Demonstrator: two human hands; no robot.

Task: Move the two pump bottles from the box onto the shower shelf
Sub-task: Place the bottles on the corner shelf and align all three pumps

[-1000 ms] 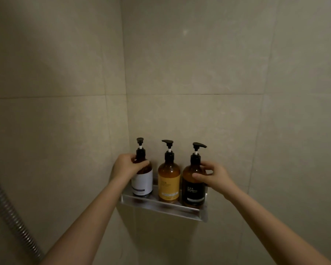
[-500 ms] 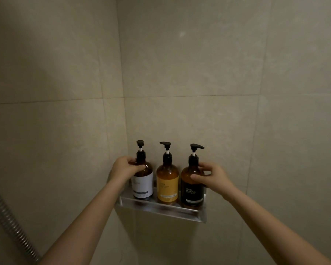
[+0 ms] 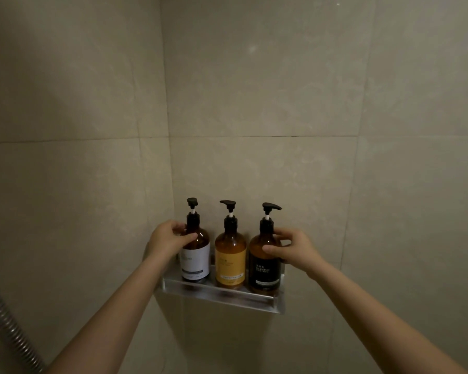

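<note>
Three amber pump bottles stand upright in a row on the metal shower shelf [image 3: 222, 295] in the tiled corner. The white-labelled bottle [image 3: 195, 259] is at the left, and my left hand [image 3: 168, 240] grips its shoulder. A yellow-labelled bottle [image 3: 230, 261] stands in the middle, untouched. At the right is the black-labelled shampoo bottle [image 3: 264, 268], with my right hand [image 3: 292, 249] wrapped around its upper body, thumb on the front. The box is out of view.
Beige tiled walls meet in a corner behind the shelf. A ribbed metal shower hose [image 3: 6, 322] runs down the lower left edge of the view.
Both hands have stayed on the outer bottles, which remain standing on the shelf. The view has shifted slightly; my right fingers have spread a little on the black-labelled bottle.
</note>
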